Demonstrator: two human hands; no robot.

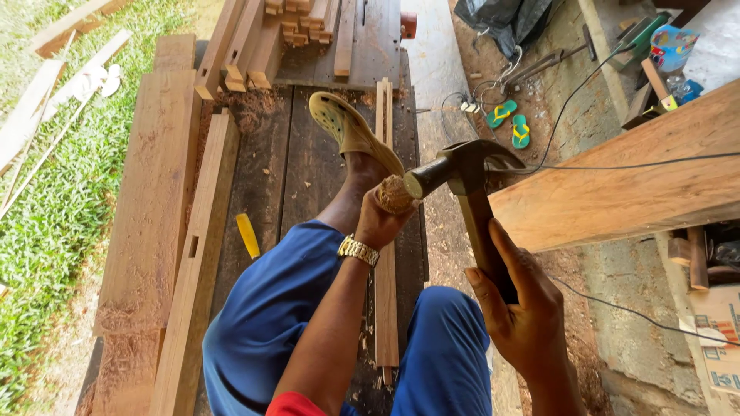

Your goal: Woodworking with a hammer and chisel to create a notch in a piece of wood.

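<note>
Here: hammer face set against the butt of a hand-held chisel, above a narrow timber strip.

The right hand is wrapped tight round the wooden handle of the claw hammer, fingers curled about its lower end. The steel face touches the frayed, mushroomed wooden top of the chisel, which stands clear just above the fingers of the left hand, clenched round its shaft. A gold wristwatch sits on that wrist. The strip lies lengthwise on dark planks, under a sandalled foot.
</note>
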